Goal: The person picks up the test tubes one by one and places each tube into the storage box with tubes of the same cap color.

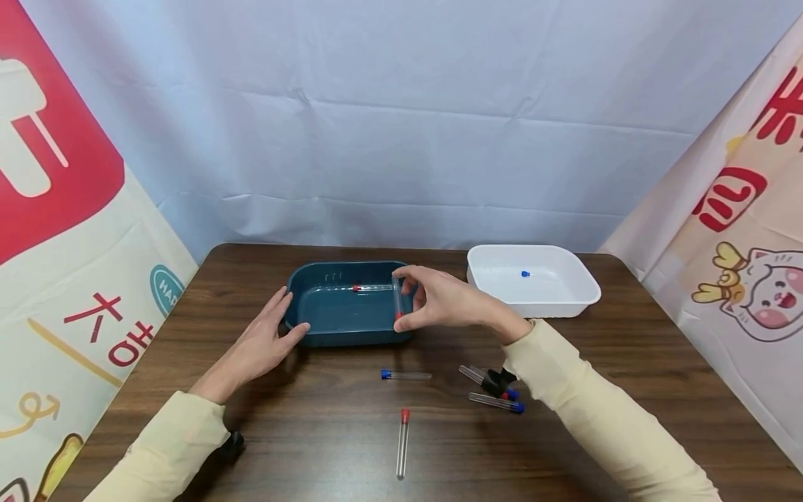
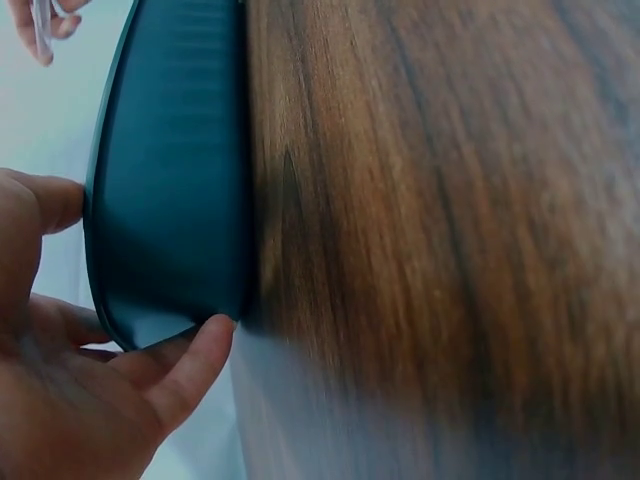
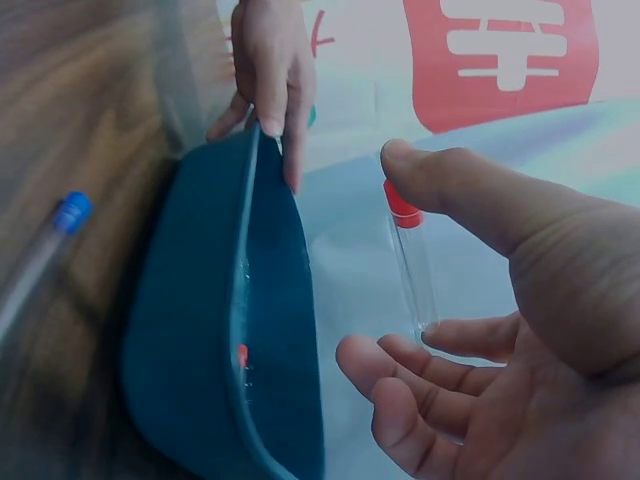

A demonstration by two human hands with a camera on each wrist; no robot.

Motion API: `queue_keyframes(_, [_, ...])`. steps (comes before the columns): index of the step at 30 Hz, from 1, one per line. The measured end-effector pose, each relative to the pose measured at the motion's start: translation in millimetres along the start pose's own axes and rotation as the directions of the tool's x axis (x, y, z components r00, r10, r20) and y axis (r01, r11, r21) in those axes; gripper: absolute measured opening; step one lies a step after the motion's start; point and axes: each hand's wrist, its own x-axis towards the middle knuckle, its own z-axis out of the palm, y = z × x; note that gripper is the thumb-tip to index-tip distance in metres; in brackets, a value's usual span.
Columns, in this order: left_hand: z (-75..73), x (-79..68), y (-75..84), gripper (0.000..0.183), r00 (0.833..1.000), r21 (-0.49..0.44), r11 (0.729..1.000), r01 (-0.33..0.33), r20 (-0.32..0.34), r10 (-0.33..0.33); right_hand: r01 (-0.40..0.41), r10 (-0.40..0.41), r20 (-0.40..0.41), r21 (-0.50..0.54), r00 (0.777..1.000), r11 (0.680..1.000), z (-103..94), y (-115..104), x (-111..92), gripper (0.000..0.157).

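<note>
My right hand pinches a clear test tube lengthwise, thumb at its red cap and a finger at its rounded end. The tube hangs over the right end of a dark teal basin. Another red-capped test tube lies inside that basin. At the basin's left end, my left hand holds the rim and wall, its fingers spread around the corner; the left wrist view shows the fingers against the teal wall. In the right wrist view, a gap shows between the held test tube and the basin.
A white basin with a blue-capped tube stands at the back right. On the wooden table lie a blue-capped tube, a red-capped tube and several tubes partly hidden by my right wrist. Cloth hangs behind.
</note>
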Motion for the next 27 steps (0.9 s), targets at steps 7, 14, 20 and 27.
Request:
queue_keyframes(7, [-2.1, 0.3, -2.0, 0.085, 1.0, 0.001, 1.0, -0.005, 0.012, 0.005, -0.016, 0.016, 0.005, 0.034, 1.0, 0.999, -11.0, 1, 23, 0.085])
queue_keyframes(14, [-3.2, 0.6, -3.9, 0.088, 1.0, -0.001, 1.0, -0.012, 0.003, 0.012, -0.026, 0.025, 0.017, 0.062, 1.0, 0.998, -14.1, 2, 42, 0.083])
queue_keyframes(20, [-1.4, 1.7, -5.1, 0.089, 1.0, -0.006, 1.0, -0.003, -0.002, 0.003, -0.036, 0.032, 0.038, 0.1, 0.999, 0.994, -14.4, 4, 56, 0.084])
queue_keyframes(27, [-1.6, 1.9, -5.1, 0.089, 1.0, -0.015, 1.0, 0.004, -0.004, -0.005, 0.001, -0.005, 0.037, 0.098, 0.999, 0.995, -14.2, 9, 74, 0.083])
